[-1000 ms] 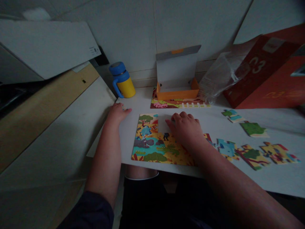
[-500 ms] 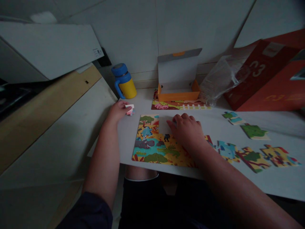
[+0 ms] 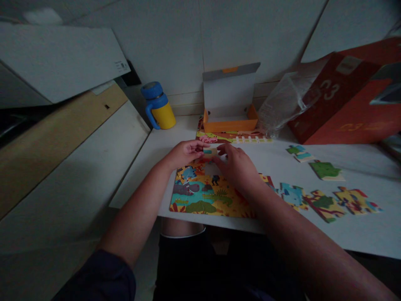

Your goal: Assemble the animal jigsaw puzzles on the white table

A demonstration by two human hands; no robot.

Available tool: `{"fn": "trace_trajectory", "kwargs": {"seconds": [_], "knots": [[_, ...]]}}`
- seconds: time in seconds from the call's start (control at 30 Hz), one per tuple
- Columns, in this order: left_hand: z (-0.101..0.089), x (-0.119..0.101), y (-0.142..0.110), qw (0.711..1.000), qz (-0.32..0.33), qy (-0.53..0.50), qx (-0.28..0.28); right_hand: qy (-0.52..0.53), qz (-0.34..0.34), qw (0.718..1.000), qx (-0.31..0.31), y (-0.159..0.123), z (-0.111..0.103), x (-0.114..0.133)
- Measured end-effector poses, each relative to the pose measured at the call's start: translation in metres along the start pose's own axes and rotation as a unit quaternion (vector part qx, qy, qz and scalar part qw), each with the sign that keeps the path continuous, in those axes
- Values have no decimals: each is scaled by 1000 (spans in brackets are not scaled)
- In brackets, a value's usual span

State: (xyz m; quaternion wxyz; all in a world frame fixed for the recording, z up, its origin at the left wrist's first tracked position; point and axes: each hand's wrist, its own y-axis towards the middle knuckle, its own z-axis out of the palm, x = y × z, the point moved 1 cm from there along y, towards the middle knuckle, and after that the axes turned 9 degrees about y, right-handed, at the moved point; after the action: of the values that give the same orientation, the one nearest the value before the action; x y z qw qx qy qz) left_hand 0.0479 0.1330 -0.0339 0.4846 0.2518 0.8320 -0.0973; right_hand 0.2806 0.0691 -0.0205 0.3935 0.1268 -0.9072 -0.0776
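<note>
A partly assembled colourful jigsaw puzzle (image 3: 203, 192) lies at the near edge of the white table (image 3: 282, 225). My left hand (image 3: 184, 152) and my right hand (image 3: 236, 167) meet over its top edge. Both pinch one small puzzle piece (image 3: 210, 151) between their fingertips, just above the gap in the puzzle's upper row. My right forearm lies across the puzzle's right part and hides it.
Loose puzzle pieces (image 3: 326, 170) lie to the right on the table, several of them. An open orange box (image 3: 230, 119) sits on a second puzzle sheet at the back. A blue-and-yellow mug (image 3: 158, 106), a clear plastic bag (image 3: 285, 104) and red boxes (image 3: 351, 100) stand behind.
My left hand picked up a small piece at the table's left and carried it right to the puzzle's top edge. My right hand lifted its fingers to meet it.
</note>
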Motion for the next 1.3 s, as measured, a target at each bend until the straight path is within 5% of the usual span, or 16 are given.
{"fn": "trace_trajectory", "kwargs": {"seconds": [0.17, 0.33, 0.63, 1.3], "knots": [[2, 3, 2, 999, 32, 25, -32, 58, 29, 998, -13, 7, 0, 0], [-14, 16, 2, 967, 14, 224, -118, 63, 55, 996, -33, 11, -1, -4], [-14, 13, 3, 946, 69, 310, -64, 6, 24, 1000, 10, 16, 9, -6], [-12, 15, 1, 937, 141, 312, -63, -184, -28, 982, 37, 9, 24, -5]]}}
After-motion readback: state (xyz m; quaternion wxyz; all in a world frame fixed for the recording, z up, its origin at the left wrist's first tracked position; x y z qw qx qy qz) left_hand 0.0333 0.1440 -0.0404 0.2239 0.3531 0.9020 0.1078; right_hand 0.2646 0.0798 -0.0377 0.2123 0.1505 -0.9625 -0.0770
